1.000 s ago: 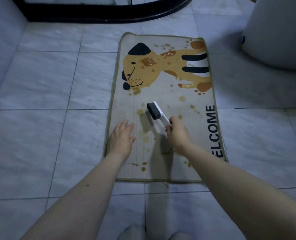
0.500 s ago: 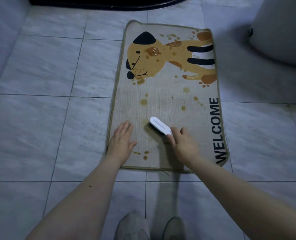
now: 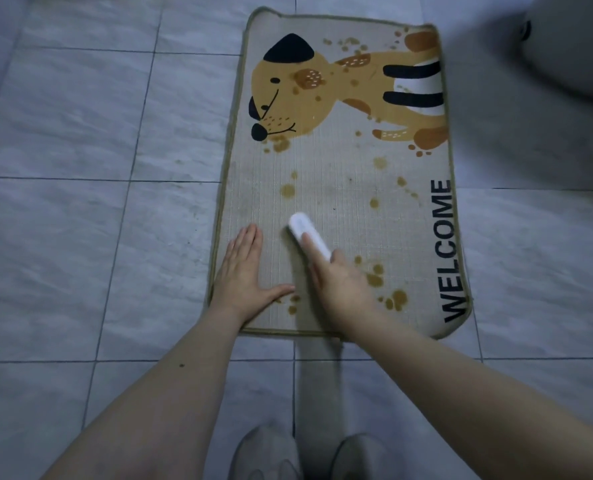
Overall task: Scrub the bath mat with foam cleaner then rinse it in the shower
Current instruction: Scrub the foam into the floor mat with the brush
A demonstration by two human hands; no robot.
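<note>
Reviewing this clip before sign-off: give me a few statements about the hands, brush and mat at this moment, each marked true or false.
1. The left hand lies flat, palm down, on the bath mat. True.
2. The right hand holds the white brush with its back facing up. True.
3. The mat is covered in white foam. False: no foam shows, only brownish stains scattered over it.
4. The brush is over the dog's face. False: it is on the plain area nearer the person, below the dog print.
5. The word WELCOME runs along the mat's right edge. True.
</note>
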